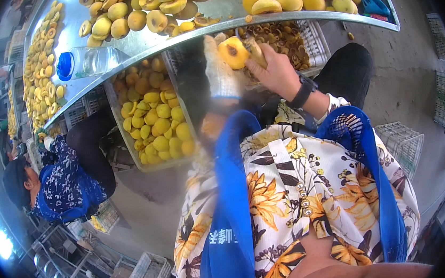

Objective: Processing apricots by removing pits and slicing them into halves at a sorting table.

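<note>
Left hand [220, 70], in a white glove, has its grip cupped around a halved yellow peach [233, 52], cut face up with the dark pit hollow showing. Right hand [276, 70] pinches a small pitting tool [254, 50] against the fruit's edge. That peach looks soft, wet and slippery, easily bruised; best cradled around its rounded back. Just above it, the steel tabletop [220, 8] carries more peaches; a clear bottle with a blue cap [85, 62] lies left of the fruit.
</note>
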Available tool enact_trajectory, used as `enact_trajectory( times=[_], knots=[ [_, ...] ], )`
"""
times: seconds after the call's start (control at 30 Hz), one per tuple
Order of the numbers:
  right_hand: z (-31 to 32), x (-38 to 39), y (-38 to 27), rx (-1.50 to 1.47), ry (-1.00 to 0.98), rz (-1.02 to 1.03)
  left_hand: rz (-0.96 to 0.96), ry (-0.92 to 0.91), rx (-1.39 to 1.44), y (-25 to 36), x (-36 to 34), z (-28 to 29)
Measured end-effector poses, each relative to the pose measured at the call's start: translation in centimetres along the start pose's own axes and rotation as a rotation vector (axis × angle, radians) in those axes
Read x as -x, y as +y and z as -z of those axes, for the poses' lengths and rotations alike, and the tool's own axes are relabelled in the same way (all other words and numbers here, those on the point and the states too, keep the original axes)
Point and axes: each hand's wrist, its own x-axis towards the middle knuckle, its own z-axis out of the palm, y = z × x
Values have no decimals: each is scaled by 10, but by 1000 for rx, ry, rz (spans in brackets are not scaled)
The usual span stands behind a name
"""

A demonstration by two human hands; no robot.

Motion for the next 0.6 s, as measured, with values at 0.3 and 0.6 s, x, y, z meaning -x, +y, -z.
enact_trajectory(
  times=[0.3, 0.6],
  knots=[
    [5, 6, 0, 82, -197, -70, -108, -77, -138, 6, 4, 1],
    [11, 8, -5, 108, -366, -26, 33, -200, -376, 17, -18, 21]
  ],
)
